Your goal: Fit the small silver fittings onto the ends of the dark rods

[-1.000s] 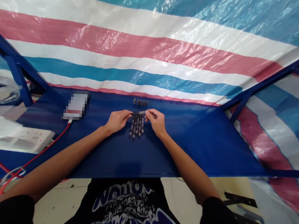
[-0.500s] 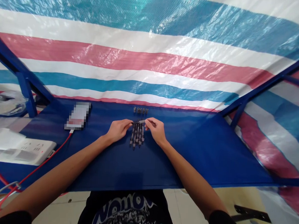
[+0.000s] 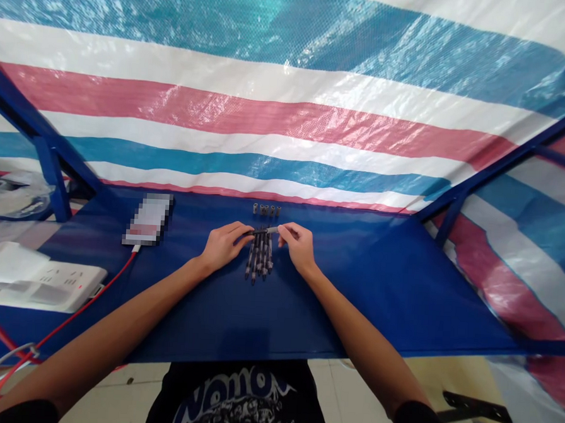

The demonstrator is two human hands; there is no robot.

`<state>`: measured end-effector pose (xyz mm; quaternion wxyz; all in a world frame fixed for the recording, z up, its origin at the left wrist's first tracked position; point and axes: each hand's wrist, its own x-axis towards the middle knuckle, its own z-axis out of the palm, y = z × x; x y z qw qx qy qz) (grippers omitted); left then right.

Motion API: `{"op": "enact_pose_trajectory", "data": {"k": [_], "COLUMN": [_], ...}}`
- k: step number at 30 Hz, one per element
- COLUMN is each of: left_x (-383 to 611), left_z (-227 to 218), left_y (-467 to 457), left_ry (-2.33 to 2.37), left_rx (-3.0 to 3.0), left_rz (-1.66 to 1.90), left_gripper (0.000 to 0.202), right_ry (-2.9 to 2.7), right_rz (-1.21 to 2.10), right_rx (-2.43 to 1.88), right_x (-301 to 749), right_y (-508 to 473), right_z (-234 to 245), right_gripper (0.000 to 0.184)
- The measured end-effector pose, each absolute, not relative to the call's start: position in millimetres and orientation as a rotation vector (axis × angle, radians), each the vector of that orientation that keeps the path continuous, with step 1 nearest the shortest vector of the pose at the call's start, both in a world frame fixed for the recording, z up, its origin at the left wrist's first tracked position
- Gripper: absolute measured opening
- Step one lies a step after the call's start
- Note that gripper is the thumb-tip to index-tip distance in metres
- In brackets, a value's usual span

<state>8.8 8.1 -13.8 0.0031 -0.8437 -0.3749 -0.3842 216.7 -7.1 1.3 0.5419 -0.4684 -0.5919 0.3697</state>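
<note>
A slim dark pen-like rod [image 3: 262, 231] with a silver tip lies crosswise, pinched at one end by the left hand [image 3: 224, 246] and at the silver tip by the right hand [image 3: 298, 247]. Beneath it, a row of similar mottled rods [image 3: 259, 261] lies side by side, pointing toward the person. Beyond them, a short line of small metal caps [image 3: 265, 209] stands upright on the blue desk [image 3: 354, 285].
</note>
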Motion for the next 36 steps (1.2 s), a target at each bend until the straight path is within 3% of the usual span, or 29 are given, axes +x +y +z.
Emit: {"op": "enact_pose_trajectory", "data": {"k": [13,36], "left_x": [6.9,5.4], "left_z": [-19.7,-19.2], "left_y": [12.2,11.3], "left_ry": [-1.118,-1.074], "left_rx": [-2.615,-2.532], "left_rz": [-1.230,-1.243], "left_gripper": [0.027,0.022], "right_ry": [-1.455,-1.466], "right_rz": [0.860,0.963], "right_rx": [-1.098,-1.124], "right_x": [217.6,216.3], "right_y": [-6.4,-8.4], "right_z": [-1.0,7.8], "right_gripper": [0.018,0.029]}}
